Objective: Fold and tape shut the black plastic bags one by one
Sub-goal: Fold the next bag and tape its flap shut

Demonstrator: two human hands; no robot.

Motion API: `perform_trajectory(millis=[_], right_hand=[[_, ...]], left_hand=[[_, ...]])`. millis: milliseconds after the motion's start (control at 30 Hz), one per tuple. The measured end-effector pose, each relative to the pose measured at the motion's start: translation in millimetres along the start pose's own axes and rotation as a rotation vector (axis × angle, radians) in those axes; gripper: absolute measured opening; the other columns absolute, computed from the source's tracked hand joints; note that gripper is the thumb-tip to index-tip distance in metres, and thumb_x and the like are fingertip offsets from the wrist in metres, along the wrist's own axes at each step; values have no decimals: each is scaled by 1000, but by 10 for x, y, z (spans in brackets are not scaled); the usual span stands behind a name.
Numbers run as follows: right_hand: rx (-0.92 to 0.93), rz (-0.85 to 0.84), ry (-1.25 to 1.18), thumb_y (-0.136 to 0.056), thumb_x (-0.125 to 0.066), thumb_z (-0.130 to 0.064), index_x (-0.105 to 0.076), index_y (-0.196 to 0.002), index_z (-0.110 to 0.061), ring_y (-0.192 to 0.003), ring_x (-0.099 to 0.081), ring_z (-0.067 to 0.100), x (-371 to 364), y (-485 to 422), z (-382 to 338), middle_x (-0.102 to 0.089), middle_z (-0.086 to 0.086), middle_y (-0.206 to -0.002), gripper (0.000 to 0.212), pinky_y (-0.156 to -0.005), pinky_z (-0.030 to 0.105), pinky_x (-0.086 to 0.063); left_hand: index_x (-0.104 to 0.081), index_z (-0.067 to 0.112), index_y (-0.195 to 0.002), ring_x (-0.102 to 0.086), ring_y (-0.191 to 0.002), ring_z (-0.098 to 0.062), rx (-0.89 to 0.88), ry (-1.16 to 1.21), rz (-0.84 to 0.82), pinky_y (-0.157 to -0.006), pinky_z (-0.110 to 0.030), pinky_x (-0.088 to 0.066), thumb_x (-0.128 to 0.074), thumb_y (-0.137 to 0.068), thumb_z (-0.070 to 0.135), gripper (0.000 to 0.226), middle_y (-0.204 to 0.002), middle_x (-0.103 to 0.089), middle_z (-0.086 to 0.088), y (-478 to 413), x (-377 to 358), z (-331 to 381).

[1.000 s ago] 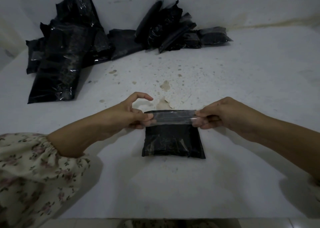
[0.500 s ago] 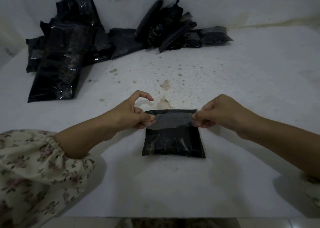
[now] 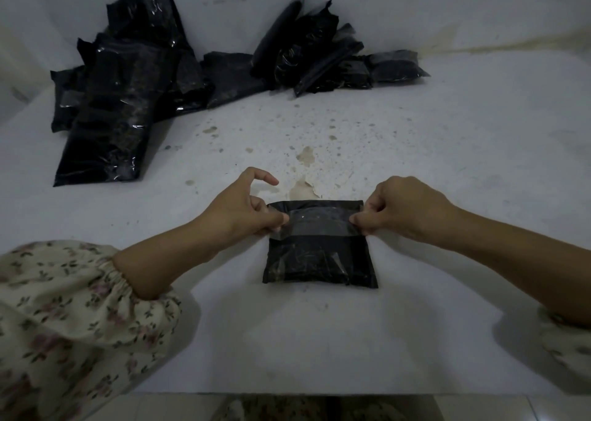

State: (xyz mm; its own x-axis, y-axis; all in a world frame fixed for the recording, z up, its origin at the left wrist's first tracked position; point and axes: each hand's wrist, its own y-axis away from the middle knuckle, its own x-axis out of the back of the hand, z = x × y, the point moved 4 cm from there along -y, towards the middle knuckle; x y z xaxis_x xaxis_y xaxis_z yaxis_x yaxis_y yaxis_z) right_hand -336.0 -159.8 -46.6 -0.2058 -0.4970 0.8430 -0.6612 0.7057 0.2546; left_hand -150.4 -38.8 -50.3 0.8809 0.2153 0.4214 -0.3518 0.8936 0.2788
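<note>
A small folded black plastic bag (image 3: pixel 319 260) lies flat in the middle of the white table (image 3: pixel 319 340). A strip of clear tape (image 3: pixel 319 224) stretches across its upper part, over the fold. My left hand (image 3: pixel 246 211) pinches the tape's left end with thumb and fingers, index finger raised and curled. My right hand (image 3: pixel 403 209) pinches the tape's right end. Both hands sit at the bag's top corners, and the tape looks pressed down close to the bag.
A heap of long black bags (image 3: pixel 115 107) lies at the back left of the table. More black bags (image 3: pixel 313 59) lean against the white wall at the back centre, with a small taped packet (image 3: pixel 395 67) at their right. Brown stains (image 3: pixel 305 177) mark the tabletop behind the bag.
Both hands have lowered the stretched tape from above the bag's top edge down onto the bag's upper part. The bag itself has not moved.
</note>
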Motion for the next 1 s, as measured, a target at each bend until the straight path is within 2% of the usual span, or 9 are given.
perform_trajectory(millis=[133,200,367,500,600,700,800,867,1000], right_hand=[[15,60,295,-78,-55,-68,-44,-59,-13,-54,-44,14,32,-7,51,-45,-3,-54,59,-53,27,-33],[30,70,310,-75,-51,-73,-39,-60,-14,-54,-42,13,46,32,86,-43,-4,-55,62,-54,27,-33],[144,156,140,-77,-74,-44,-47,-73,-26,-64,-45,4,166,124,-21,-48,-12,-73,33,-56,24,-29],[571,383,79,-80,-67,-8,-59,-89,-24,-88,-50,14,113,219,-365,-53,-7,-92,20,-76,27,-29],[840,263,112,-84,-57,-8,-70,-106,-15,-99,-57,19,-132,236,-544,-65,1,-108,26,-83,30,-42],[808,90,-36,-90,-52,-12,-70,-114,-14,-105,-59,10,-106,145,-490,-67,1,-115,30,-93,17,-44],[746,-9,-135,-89,-56,6,-71,-113,-12,-107,-60,6,53,30,-322,-69,0,-115,34,-95,17,-46],[774,-53,-102,-86,-58,11,-69,-116,-10,-111,-59,4,122,-16,-282,-67,0,-119,38,-95,12,-43],[883,-93,23,-84,-64,0,-68,-118,-10,-116,-52,1,27,-34,-360,-65,1,-122,35,-96,5,-37]], left_hand=[[-46,20,-116,-66,-64,-12,1,4,13,-61,-17,-54,-73,-82,7,45,-69,-62,-14,3,-1,-4],[-46,19,-117,-66,-64,-12,7,15,16,-59,-16,-53,-74,-82,7,46,-65,-62,-10,-2,2,-10],[-45,18,-120,-65,-63,-12,15,22,30,-59,-16,-53,-74,-81,7,49,-63,-64,-7,-5,1,-22],[-45,19,-120,-62,-58,-9,25,-3,45,-55,-15,-51,-75,-81,8,51,-66,-66,-8,-4,0,-16],[-44,21,-120,-59,-55,-11,31,-28,62,-54,-16,-48,-74,-81,10,51,-67,-67,-7,2,1,-13],[-43,21,-122,-61,-56,-10,35,-20,50,-57,-17,-49,-74,-82,10,52,-65,-67,-4,2,-4,-15],[-42,20,-124,-64,-56,-6,50,29,27,-55,-14,-51,-75,-82,10,54,-63,-68,-1,-6,9,-12],[-41,20,-126,-65,-57,-5,65,48,6,-56,-14,-52,-74,-82,11,56,-66,-70,-2,-16,25,-1],[-36,20,-132,-69,-68,-9,104,74,-30,-65,-19,-57,-70,-86,13,57,-72,-73,-4,-17,34,24]])
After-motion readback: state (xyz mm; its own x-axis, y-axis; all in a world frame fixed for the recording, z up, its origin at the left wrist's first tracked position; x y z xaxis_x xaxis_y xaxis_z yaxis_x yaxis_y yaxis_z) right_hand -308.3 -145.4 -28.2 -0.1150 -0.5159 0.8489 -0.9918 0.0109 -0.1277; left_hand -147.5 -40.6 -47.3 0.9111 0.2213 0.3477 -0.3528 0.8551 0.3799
